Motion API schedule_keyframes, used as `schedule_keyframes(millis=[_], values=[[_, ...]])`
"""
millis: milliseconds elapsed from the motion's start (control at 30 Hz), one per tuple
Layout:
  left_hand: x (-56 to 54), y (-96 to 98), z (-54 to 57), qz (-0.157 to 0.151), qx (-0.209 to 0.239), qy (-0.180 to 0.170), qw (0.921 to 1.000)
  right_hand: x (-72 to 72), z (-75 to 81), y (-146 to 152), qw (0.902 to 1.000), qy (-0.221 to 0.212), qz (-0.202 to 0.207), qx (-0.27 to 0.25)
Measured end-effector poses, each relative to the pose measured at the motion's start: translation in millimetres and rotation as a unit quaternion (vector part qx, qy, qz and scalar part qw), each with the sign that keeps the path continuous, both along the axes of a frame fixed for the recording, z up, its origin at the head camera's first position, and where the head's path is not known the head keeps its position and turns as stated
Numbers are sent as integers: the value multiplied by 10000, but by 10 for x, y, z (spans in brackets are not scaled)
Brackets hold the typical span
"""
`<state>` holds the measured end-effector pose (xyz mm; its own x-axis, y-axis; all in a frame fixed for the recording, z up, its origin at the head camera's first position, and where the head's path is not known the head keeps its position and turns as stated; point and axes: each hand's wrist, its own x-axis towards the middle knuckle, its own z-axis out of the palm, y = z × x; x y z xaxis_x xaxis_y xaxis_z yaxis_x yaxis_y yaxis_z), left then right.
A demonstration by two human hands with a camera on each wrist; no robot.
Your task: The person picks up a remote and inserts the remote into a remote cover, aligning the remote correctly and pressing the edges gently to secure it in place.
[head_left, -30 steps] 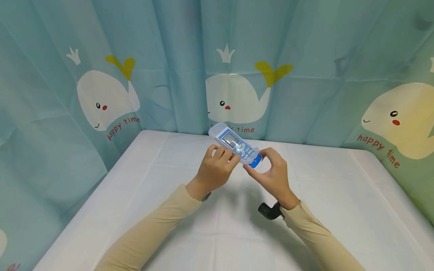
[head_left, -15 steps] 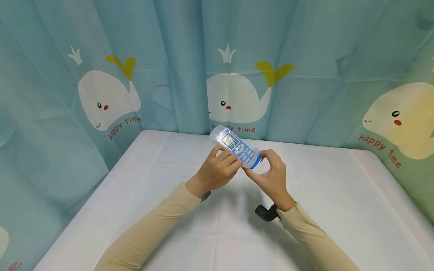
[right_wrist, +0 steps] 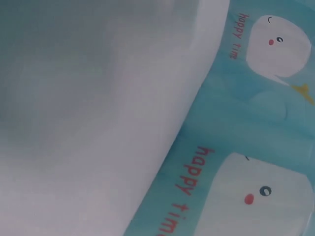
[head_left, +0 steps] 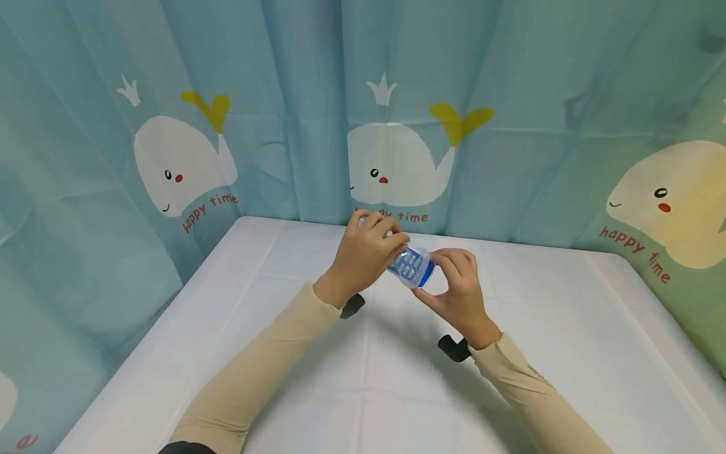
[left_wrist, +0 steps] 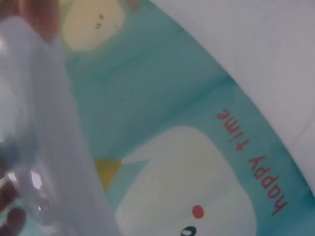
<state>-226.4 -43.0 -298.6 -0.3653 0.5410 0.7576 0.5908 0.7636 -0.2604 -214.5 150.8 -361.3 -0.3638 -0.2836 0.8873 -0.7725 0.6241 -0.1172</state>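
Left grip [head_left: 365,252] now wraps remote [head_left: 407,262], hiding screen; right grip [head_left: 458,291] still pinches blue end [head_left: 427,275].

Left sleeve [head_left: 261,366] and right sleeve [head_left: 535,394] are both long, plain beige, close-fitting, lightly creased. Black wrist piece [head_left: 353,306] shows by the left cuff, black angled bracket [head_left: 454,348] by the right; rounded dark patch [head_left: 186,448] at left sleeve's lower end, unclear.
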Motion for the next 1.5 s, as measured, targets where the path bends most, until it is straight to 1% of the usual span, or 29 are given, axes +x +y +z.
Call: schedule_keyframes(millis=[100, 233, 300, 400, 467, 533, 600, 667, 733, 833, 867, 933, 1033, 1100, 1200, 1267, 1333, 1400, 1500], values=[[-35, 22, 18, -221, -189, -132, 9995, 9, -4, 6, 9999, -80, 62, 76], [-51, 39, 7, -370, -338, -240, 9985, -2, -28, 37, 9996, -170, 196, 65], [-54, 47, -7, -458, -326, -404, 9976, -14, -48, 60, 9991, -242, 339, 94], [-53, 59, -36, -622, -246, -790, 9946, -29, -78, 87, 9973, -360, 609, 194], [-54, 72, -65, -727, -187, -1021, 9919, -32, -91, 96, 9961, -443, 710, 274], [-59, 88, -99, -757, -166, -1116, 9907, -33, -101, 99, 9956, -502, 736, 304], [-61, 101, -130, -703, -106, -1137, 9910, -36, -108, 95, 9960, -530, 661, 271], [-70, 108, -165, -561, 53, -1005, 9933, -42, -110, 82, 9971, -530, 519, 175], [-74, 104, -207, -310, 282, -741, 9964, -50, -105, 65, 9981, -514, 331, 28], [-58, 77, -293, -10, 736, -157, 9972, -52, -89, 43, 9982, -484, 15, -360], [-46, 67, -325, 60, 813, 60, 9966, -51, -83, 41, 9975, -485, -74, -511], [-12, 50, -386, 116, 824, 446, 9955, -49, -66, 39, 9951, -493, -250, -816], [16, 59, -466, 161, 574, 881, 9943, -50, -34, 27, 9902, -550, -419, -1216], [22, 77, -500, 209, 474, 1066, 9930, -49, -19, 5, 9881, -599, -475, -1336], [22, 98, -517, 321, 560, 1287, 9896, -43, -15, -35, 9868, -684, -474, -1389], [22, 104, -520, 327, 636, 1447, 9869, -36, -18, -55, 9866, -728, -451, -1390], [26, 110, -522, 268, 666, 1588, 9847, -29, -20, -66, 9863, -746, -418, -1408], [31, 116, -524, 81, 686, 1630, 9842, -20, -18, -74, 9864, -741, -387, -1417], [44, 125, -512, -382, 836, 1487, 9846, -4, -2, -86, 9862, -696, -388, -1452]])
